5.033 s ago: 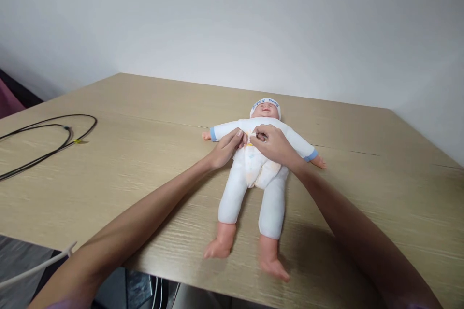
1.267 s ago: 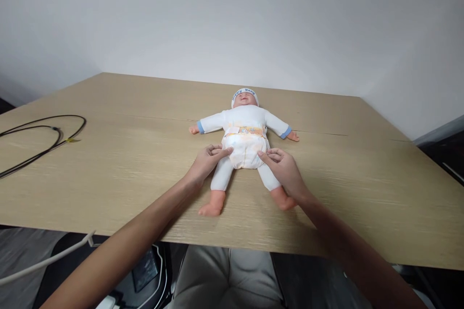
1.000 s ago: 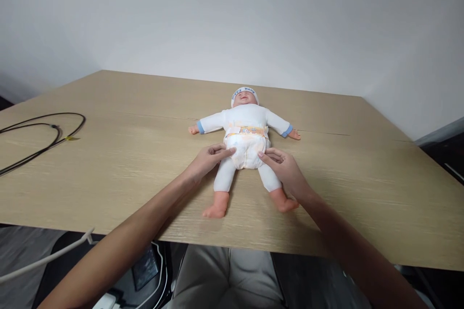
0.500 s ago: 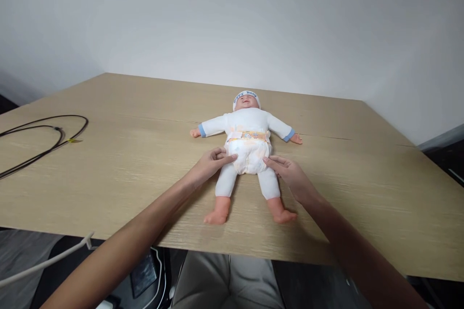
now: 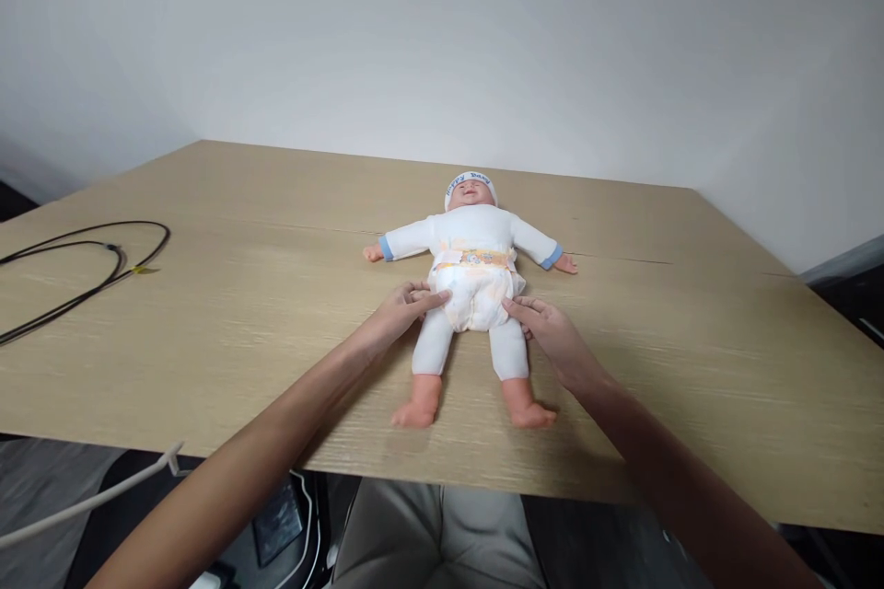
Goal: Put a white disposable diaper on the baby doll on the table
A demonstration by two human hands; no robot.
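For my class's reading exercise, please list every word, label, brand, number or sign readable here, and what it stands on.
"Happy Baby", on the white cap of the doll; "Baby" is slightly blurred.
Orange waistband of the diaper: printing too small to read.
Yellow tag: nothing readable.

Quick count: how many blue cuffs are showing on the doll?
2, both on the doll: one blue cuff toward the picture's left, the other blue cuff toward the picture's right. Neither is hidden.

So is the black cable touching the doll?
Apart: the head view shows a wide stretch of tabletop between the black cable and the doll.
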